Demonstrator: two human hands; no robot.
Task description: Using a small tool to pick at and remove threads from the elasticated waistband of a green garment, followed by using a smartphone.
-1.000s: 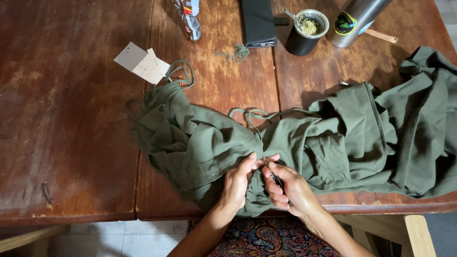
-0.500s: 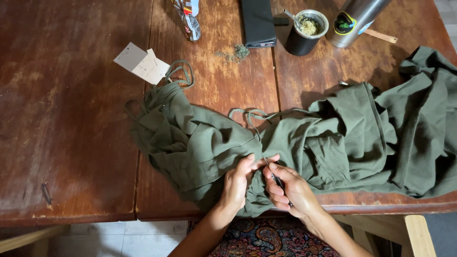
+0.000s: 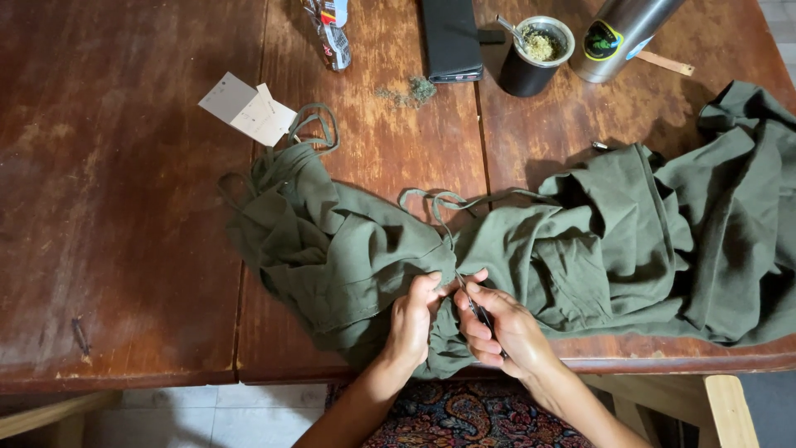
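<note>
Nothing has shifted since the earlier frames: both hands stay on the same fold at the table's near edge. Left hand (image 3: 412, 319) pinches the green cloth (image 3: 531, 249), fingers closed on it. Right hand (image 3: 506, 328) grips a thin dark tool (image 3: 479, 314), its tip at the cloth by a narrow strap (image 3: 439, 207). Cloth spreads across the wooden table (image 3: 116, 207) to the right. Farther off lie paper tags (image 3: 247, 109), a dark cup (image 3: 535, 56), a steel flask (image 3: 618, 33) and a black case (image 3: 450, 37).
</note>
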